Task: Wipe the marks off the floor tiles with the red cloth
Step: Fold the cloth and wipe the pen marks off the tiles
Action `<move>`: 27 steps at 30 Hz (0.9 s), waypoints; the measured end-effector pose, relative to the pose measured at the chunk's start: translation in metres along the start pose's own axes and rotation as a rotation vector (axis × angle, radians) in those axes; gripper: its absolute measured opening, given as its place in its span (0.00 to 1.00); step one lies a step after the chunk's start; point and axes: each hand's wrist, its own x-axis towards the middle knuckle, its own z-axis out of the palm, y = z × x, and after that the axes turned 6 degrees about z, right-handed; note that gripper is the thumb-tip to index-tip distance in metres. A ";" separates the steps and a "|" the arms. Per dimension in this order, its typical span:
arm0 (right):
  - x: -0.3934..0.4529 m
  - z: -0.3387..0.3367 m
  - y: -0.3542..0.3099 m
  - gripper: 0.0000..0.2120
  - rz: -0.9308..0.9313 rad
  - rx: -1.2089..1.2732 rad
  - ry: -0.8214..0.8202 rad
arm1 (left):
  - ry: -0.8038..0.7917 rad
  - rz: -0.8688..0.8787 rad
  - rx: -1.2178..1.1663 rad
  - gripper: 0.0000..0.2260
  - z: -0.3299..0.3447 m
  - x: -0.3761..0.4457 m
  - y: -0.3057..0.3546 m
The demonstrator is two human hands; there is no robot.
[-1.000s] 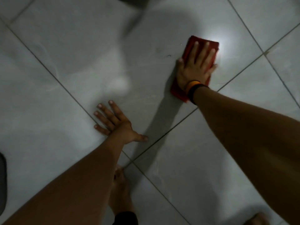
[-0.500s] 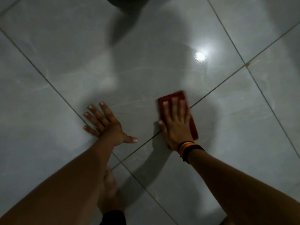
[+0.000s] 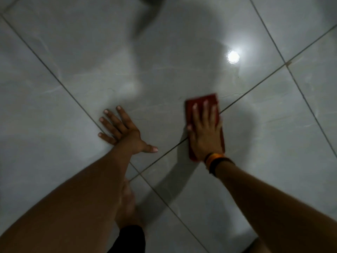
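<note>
- Head view, only one camera here, looking straight down at glossy grey floor tiles (image 3: pixel 76 57) in pretty dim light.
- Using the red cloth (image 3: pixel 200 101) as my landmark: it's lying flat on the floor, folded into a long rectangle, sitting right across a grout line (image 3: pixel 264 82) that runs diagonally up and to the right.
- Right hand (image 3: pixel 205 132) is palm-down on top of the cloth, fingers straight and close together, not gripping it, just pressing it flat. The far end and right edge of the cloth stick out from under the hand.
- The edges of the cloth and the fingertips look a bit smeared with motion blur.
- There's a dark and orange wristband (image 3: pixel 214 161) on that wrist, just at the near end of the cloth.
- Left hand (image 3: pixel 124 131) is off to the left of the cloth, well apart from it, planted flat on the tile with fingers spread wide and thumb pointing back toward the cloth. Holding nothing.
- Beyond the cloth and a little right, a bright round light reflection (image 3: pixel 233 56) glares off the tile.
- A thin faint mark (image 3: pixel 238 76) shows between that glare and the cloth, can't tell what it is.
- Nearer the camera than the cloth and to its left, a bare foot (image 3: pixel 127 203) shows under the left forearm.
</note>
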 end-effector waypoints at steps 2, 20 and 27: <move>-0.035 0.019 -0.010 0.31 -0.188 -0.077 -0.148 | 0.012 0.005 0.009 0.86 0.001 0.000 0.000; -0.081 0.015 -0.003 0.29 0.263 0.174 -0.067 | 0.078 0.040 0.046 0.83 0.006 -0.009 -0.005; -0.040 -0.020 0.006 0.24 0.137 -0.076 0.012 | 0.322 0.339 0.048 0.64 0.046 -0.039 -0.040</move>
